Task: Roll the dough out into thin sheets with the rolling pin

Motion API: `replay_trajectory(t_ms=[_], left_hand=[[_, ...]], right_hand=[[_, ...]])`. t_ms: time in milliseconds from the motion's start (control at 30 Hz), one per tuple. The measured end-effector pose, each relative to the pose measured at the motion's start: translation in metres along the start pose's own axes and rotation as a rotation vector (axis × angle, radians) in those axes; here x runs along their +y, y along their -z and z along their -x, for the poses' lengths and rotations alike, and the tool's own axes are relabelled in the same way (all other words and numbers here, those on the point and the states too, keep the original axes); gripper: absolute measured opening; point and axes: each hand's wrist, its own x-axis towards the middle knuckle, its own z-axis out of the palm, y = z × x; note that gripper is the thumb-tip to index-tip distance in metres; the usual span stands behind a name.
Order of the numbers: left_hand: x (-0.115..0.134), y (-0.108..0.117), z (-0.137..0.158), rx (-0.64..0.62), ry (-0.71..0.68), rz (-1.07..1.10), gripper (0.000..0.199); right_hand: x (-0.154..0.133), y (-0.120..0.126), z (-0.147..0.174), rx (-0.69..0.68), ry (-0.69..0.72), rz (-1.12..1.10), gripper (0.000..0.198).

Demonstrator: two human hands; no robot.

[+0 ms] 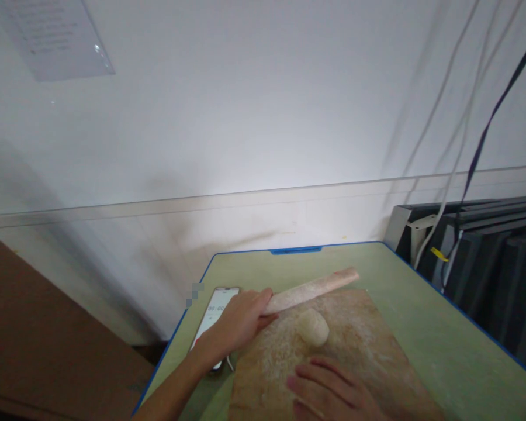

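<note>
White wall (245,105) fills most of the view, ledge line running across it. Green table (421,310) below, blue rim along its edges, far edge near the wall. Brown surface (48,327) lower left, material unclear. Dark panels (508,251) stacked upright at right, just beyond the table's right rim. Wooden board (363,339), floury, on the table; green tabletop stretches between its right edge and the blue rim, more of it past the far edge; left side tighter, phone there. Paper sheet (61,41) on the wall, upper left, lines of text, too blurred to read. Dark strap (486,128) and white cable (466,126) hang at right.

Left hand (248,318) clamped round the near end of the rolling pin (313,290); pin tilted across the board's far edge, its free end reaching out over green tabletop, can't tell if it rests or is lifted. Right hand (333,389) over the near part of the board, fingers slightly apart, nothing gripped; contact with wood can't be told. Phone (214,309) lies left of the board, partly behind left hand and forearm, screen reads "00:00", rest covered. Dough ball (312,327) on the board, between pin and right hand, just beside the pin. Blue piece (296,250) at mid far rim. Yellow tag (439,254) by the dark panels, writing too small to tell
</note>
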Motion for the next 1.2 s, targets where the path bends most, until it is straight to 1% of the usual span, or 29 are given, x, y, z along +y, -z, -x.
replay_trajectory(t_ms=[33,67,100,167,200,267,300,367,433,533,633,767,933,1200], left_hand=[[-0.001,0.0,0.001,-0.009,-0.015,0.016,0.021],[-0.001,0.0,0.001,-0.018,-0.033,0.035,0.022],[-0.001,0.0,0.002,-0.026,-0.053,0.054,0.024],[-0.001,0.0,0.002,-0.035,-0.088,0.086,0.028],[0.0,0.0,0.003,-0.037,-0.1,0.094,0.027],[0.002,0.0,0.004,-0.04,-0.11,0.098,0.022],[0.003,-0.001,0.004,-0.042,-0.114,0.096,0.02],[0.004,-0.001,0.005,-0.047,-0.12,0.089,0.019],[0.006,-0.002,0.006,-0.053,-0.124,0.083,0.018],[0.006,-0.002,0.007,-0.07,-0.134,0.079,0.018],[0.006,-0.002,0.006,-0.09,-0.147,0.084,0.017],[0.004,-0.007,0.004,-0.107,-0.159,0.098,0.016],[0.004,-0.012,0.002,-0.132,-0.161,0.121,0.017],[0.008,-0.013,-0.002,-0.157,-0.135,0.127,0.018]], right_hand=[[0.01,0.011,-0.003,0.03,-0.044,0.017,0.026],[0.021,0.02,-0.005,0.052,-0.129,0.056,0.029],[0.032,0.027,-0.006,0.022,-0.209,0.101,0.033],[0.054,0.037,-0.005,0.089,-0.256,0.185,0.028],[0.064,0.04,-0.004,0.1,-0.313,0.235,0.022],[0.082,0.043,-0.001,0.047,-0.397,0.319,0.012],[0.088,0.044,0.001,-0.005,-0.439,0.351,0.013],[0.096,0.044,0.004,-0.129,-0.501,0.379,0.023],[0.097,0.042,0.007,-0.234,-0.541,0.368,0.032],[0.094,0.038,0.01,-0.369,-0.593,0.302,0.039],[0.092,0.034,0.011,-0.454,-0.639,0.251,0.041],[0.091,0.034,0.012,-0.488,-0.684,0.222,0.043],[0.091,0.031,0.014,-0.52,-0.773,0.164,0.046],[0.093,0.026,0.017,-0.521,-0.918,0.089,0.047]])
